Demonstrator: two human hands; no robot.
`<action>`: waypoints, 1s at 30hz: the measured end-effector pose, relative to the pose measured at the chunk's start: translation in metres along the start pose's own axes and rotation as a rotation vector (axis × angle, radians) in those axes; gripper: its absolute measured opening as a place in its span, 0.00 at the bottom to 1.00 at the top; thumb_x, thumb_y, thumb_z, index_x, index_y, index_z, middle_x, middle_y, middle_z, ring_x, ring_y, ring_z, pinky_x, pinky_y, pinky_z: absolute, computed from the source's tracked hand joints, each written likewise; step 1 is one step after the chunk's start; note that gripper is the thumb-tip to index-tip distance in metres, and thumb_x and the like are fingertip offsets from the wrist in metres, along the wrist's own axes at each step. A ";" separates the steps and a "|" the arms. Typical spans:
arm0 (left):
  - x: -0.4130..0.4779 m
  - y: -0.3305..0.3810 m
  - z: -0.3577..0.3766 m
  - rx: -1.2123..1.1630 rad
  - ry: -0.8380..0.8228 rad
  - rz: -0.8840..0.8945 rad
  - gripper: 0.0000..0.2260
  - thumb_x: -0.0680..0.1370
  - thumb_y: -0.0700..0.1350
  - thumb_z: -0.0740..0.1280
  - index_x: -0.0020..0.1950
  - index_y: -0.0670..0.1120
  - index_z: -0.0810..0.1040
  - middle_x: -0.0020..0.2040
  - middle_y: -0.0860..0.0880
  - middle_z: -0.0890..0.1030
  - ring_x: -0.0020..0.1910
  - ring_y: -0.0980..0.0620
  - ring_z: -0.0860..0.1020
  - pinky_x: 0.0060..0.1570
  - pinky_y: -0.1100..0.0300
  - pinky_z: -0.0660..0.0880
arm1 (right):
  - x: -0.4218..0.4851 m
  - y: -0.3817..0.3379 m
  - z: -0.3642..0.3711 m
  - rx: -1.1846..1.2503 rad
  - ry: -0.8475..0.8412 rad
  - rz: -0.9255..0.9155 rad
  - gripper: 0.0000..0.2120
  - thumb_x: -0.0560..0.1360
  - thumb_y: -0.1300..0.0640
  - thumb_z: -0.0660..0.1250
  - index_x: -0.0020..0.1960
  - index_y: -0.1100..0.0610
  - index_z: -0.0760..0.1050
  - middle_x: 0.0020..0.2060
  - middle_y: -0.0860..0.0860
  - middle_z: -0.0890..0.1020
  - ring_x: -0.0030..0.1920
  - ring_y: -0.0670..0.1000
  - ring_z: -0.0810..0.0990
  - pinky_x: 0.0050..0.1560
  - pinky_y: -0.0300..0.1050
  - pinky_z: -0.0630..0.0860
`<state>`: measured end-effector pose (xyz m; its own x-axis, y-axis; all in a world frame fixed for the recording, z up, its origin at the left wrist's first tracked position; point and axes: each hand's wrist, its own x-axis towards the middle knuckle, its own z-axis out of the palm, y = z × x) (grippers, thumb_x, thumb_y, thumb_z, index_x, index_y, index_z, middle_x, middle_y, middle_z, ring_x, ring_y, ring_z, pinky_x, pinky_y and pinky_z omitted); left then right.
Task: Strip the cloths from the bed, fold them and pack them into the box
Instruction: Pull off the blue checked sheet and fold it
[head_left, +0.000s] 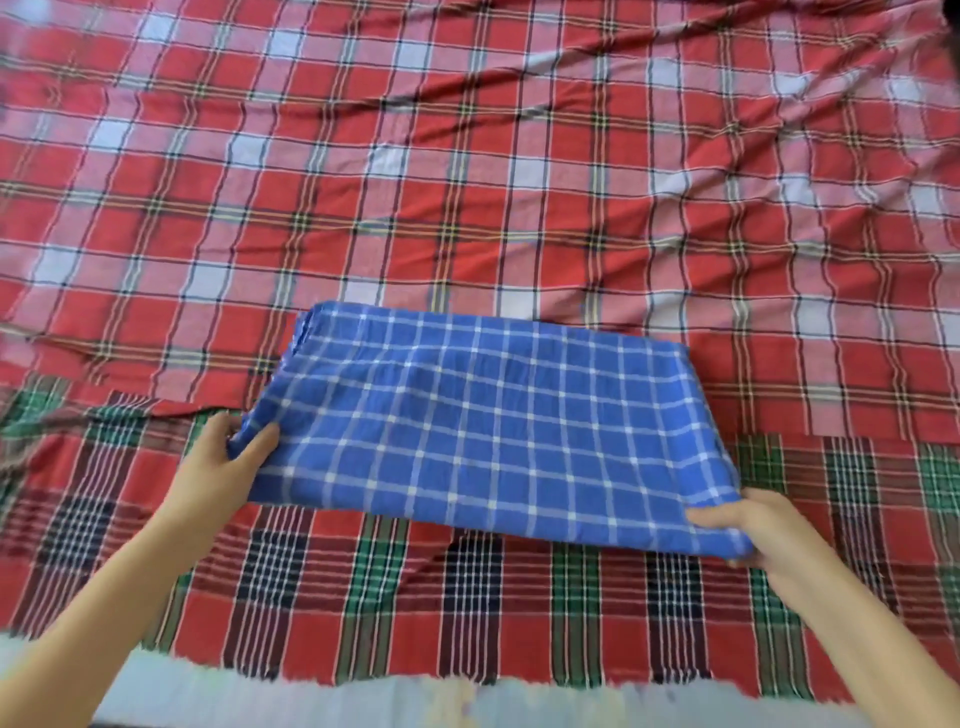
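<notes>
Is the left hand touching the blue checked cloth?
Touching. The head view shows the left hand gripping the left corner of the folded blue checked cloth, its thumb lying on top of the fabric.

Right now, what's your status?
Left hand, right hand pinching folded blue checked cloth by its ends. Red-white plaid sheet, red-green plaid sheet spread beneath. Box unseen.

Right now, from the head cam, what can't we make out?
Box: nowhere in the head view.
Blue checked cloth: underside and layer count hidden by its own top layer.
Left hand, right hand: fingers beneath the cloth hidden by it.
Red plaid cloth: extent cut off by top and side edges.
Near bed edge: blurred, head view.
</notes>
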<state>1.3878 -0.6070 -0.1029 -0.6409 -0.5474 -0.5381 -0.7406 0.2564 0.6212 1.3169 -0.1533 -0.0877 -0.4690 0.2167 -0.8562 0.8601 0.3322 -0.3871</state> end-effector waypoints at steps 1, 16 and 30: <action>-0.016 -0.020 -0.005 0.036 -0.026 -0.075 0.09 0.78 0.47 0.66 0.48 0.43 0.70 0.45 0.40 0.77 0.40 0.43 0.76 0.41 0.47 0.72 | -0.011 0.025 0.006 -0.046 -0.036 0.078 0.16 0.57 0.66 0.77 0.44 0.64 0.79 0.38 0.59 0.84 0.38 0.58 0.81 0.37 0.46 0.73; -0.113 -0.061 0.150 0.937 -0.169 0.766 0.25 0.78 0.54 0.61 0.74 0.51 0.63 0.75 0.45 0.63 0.75 0.40 0.57 0.70 0.37 0.57 | -0.011 0.080 0.056 0.344 -0.064 0.019 0.34 0.61 0.55 0.80 0.64 0.54 0.72 0.50 0.51 0.82 0.48 0.56 0.81 0.43 0.53 0.77; -0.090 -0.056 0.102 -0.383 -0.244 -0.136 0.10 0.82 0.49 0.57 0.57 0.51 0.76 0.54 0.48 0.82 0.50 0.52 0.81 0.45 0.60 0.77 | -0.093 0.008 0.240 -0.693 0.014 -0.413 0.48 0.74 0.57 0.66 0.75 0.47 0.31 0.58 0.55 0.76 0.45 0.54 0.80 0.36 0.44 0.71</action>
<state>1.4665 -0.4909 -0.1470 -0.6061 -0.3411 -0.7185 -0.7224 -0.1418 0.6767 1.4154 -0.3909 -0.0936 -0.7282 -0.0374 -0.6843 0.2995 0.8807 -0.3669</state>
